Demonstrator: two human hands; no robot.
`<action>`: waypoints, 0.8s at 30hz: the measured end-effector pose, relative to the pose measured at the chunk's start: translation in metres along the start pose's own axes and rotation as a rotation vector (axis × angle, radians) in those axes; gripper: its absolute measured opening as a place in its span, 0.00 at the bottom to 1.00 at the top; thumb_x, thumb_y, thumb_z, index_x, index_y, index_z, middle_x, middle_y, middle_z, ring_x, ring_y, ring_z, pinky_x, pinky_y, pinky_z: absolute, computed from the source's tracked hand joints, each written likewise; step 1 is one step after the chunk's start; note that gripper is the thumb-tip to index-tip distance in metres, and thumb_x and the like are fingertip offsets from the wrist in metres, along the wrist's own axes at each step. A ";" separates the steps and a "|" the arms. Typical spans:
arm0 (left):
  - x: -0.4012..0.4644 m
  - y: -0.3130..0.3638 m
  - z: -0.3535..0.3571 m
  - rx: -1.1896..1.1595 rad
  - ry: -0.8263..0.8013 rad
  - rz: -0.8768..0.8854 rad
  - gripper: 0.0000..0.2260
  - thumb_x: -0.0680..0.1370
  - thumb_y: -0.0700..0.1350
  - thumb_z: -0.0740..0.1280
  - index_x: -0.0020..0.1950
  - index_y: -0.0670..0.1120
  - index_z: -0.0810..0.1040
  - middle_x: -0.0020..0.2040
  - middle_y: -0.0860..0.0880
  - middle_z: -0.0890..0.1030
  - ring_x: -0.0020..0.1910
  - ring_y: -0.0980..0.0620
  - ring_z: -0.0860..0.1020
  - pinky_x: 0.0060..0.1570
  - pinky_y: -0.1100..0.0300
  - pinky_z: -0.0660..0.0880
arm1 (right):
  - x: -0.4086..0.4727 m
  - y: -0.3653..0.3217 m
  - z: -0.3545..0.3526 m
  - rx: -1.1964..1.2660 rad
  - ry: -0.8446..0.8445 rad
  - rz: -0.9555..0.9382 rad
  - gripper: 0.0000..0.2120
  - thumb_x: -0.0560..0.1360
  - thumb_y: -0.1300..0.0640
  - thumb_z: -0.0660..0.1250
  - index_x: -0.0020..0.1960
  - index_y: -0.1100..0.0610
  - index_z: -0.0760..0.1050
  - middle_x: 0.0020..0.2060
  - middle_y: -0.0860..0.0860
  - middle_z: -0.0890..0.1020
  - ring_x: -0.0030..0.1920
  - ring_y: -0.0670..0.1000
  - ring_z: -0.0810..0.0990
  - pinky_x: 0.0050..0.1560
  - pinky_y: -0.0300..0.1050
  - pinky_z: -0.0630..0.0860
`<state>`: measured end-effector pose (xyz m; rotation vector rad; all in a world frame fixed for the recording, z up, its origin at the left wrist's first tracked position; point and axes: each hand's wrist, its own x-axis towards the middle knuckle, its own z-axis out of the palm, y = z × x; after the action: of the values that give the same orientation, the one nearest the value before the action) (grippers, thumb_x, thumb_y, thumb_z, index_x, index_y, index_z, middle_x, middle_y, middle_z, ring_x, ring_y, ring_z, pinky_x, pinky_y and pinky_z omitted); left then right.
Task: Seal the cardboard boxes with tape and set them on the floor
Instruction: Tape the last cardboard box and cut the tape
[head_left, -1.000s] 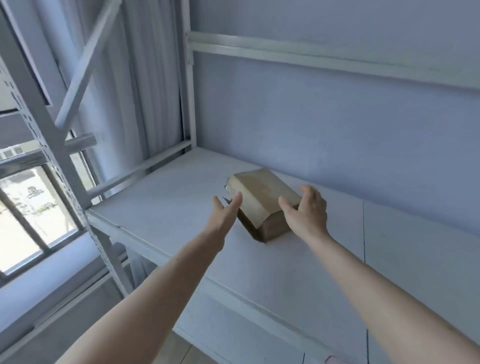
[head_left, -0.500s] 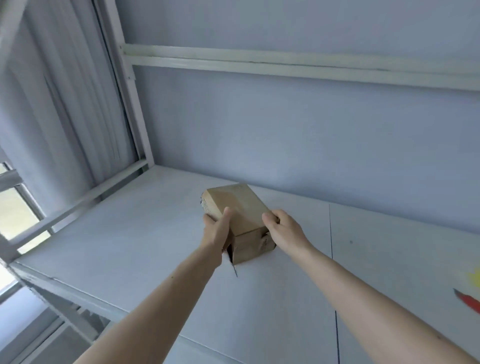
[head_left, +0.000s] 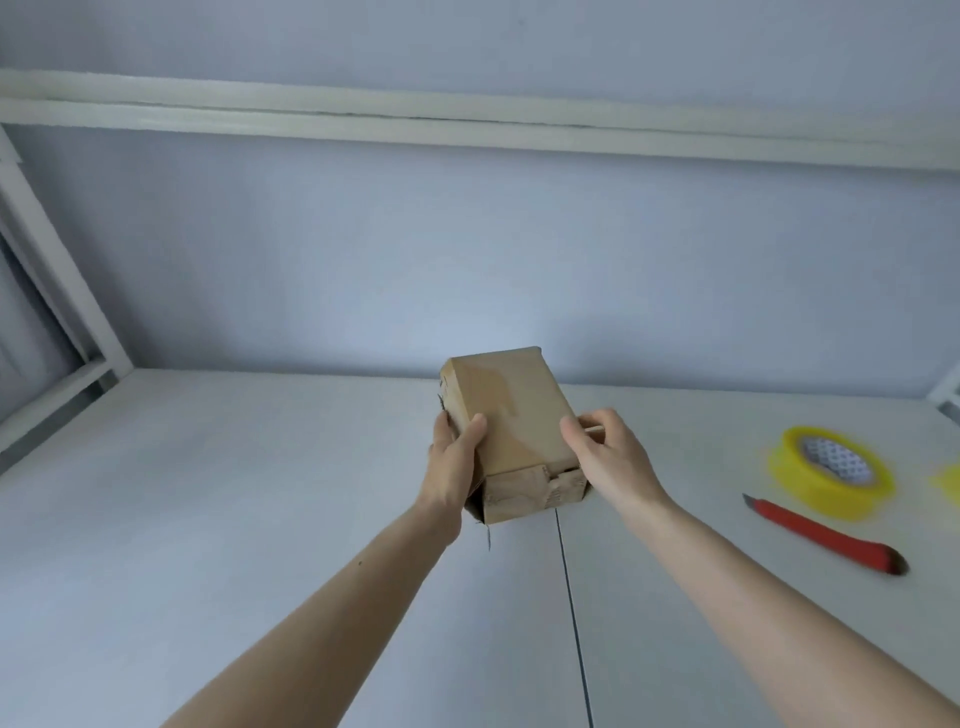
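- Left hand (head_left: 453, 467) and right hand (head_left: 605, 457) clasp the cardboard box (head_left: 511, 415) from both sides on the white shelf (head_left: 208, 519).
- Judged step: positioning it, unsealed.
- Right: red utility knife (head_left: 823, 535), yellow tape roll (head_left: 831, 470); taping calls for fetching the roll.

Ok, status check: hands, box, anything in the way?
Left hand and right hand grip box on shelf. Tape and cutter lie right, apart. Nothing blocking.
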<state>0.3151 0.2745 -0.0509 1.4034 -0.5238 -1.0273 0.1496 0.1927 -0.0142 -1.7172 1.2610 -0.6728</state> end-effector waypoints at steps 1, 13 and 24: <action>0.002 -0.001 0.008 0.001 -0.017 -0.013 0.28 0.73 0.62 0.66 0.73 0.59 0.67 0.65 0.52 0.79 0.62 0.47 0.79 0.62 0.38 0.76 | 0.002 0.005 -0.009 -0.012 0.010 0.019 0.14 0.79 0.42 0.64 0.56 0.52 0.74 0.52 0.46 0.79 0.49 0.43 0.78 0.43 0.39 0.72; 0.006 -0.003 0.114 0.017 -0.129 0.047 0.33 0.74 0.53 0.71 0.77 0.60 0.62 0.64 0.56 0.80 0.59 0.50 0.81 0.42 0.54 0.78 | 0.054 0.037 -0.118 0.148 -0.194 0.133 0.33 0.74 0.25 0.56 0.64 0.49 0.76 0.63 0.50 0.80 0.65 0.50 0.77 0.67 0.49 0.69; 0.011 0.000 0.180 0.341 -0.139 0.343 0.52 0.61 0.41 0.78 0.79 0.61 0.58 0.67 0.58 0.75 0.66 0.59 0.73 0.50 0.71 0.76 | 0.076 0.050 -0.189 0.209 -0.296 0.027 0.47 0.65 0.18 0.56 0.75 0.44 0.66 0.73 0.40 0.70 0.72 0.45 0.68 0.71 0.52 0.65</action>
<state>0.1729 0.1670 -0.0262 1.4766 -1.0425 -0.7822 -0.0027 0.0541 0.0249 -1.5575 0.9710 -0.4937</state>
